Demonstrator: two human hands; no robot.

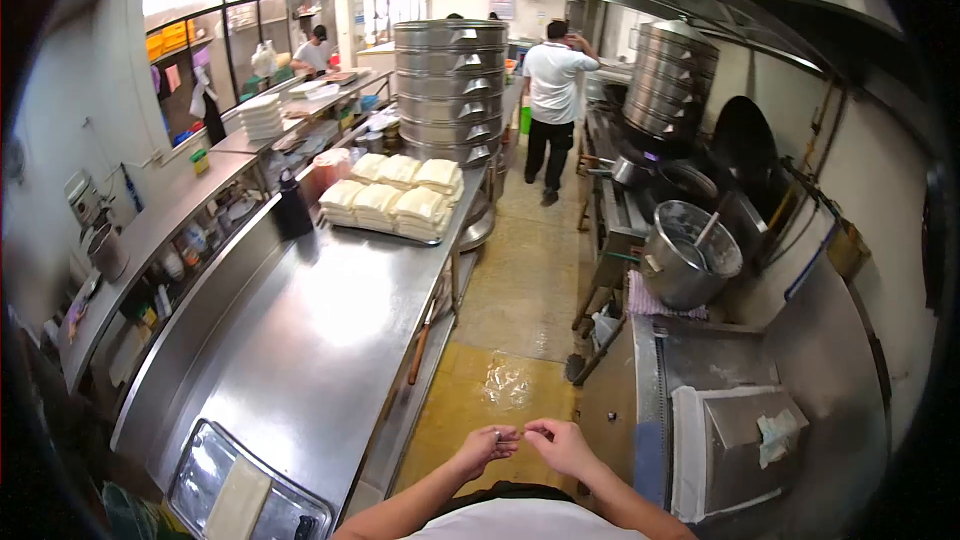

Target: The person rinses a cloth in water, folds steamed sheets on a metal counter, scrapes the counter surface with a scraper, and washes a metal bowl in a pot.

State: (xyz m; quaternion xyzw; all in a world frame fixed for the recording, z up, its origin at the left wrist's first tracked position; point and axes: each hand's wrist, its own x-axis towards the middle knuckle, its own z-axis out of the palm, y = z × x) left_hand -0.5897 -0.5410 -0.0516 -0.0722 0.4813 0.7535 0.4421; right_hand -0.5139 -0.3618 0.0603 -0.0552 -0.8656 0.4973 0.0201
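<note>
My left hand (487, 448) and my right hand (562, 446) are held in front of my body, above the aisle floor. Their fingertips nearly meet; whether they touch I cannot tell. The left fingers stretch loosely to the right, with a ring on one, and nothing shows in them. My right fingers are loosely curved and apart, also with nothing visible between them. To the left, a metal tray (190, 470) lies on the steel table (320, 340), bearing a flat pale slab (240, 500). Farther along that table, stacks of pale, flat, folded-looking pieces (378, 202) rest on another tray.
Tall steamer tiers (450, 90) stand beyond the stacks, near a dark bottle (292, 202). On the right are a large pot (690, 252), a wok (742, 150) and more steamers (670, 80). A person (553, 90) stands in the aisle (520, 280); another person (316, 52) is farther left.
</note>
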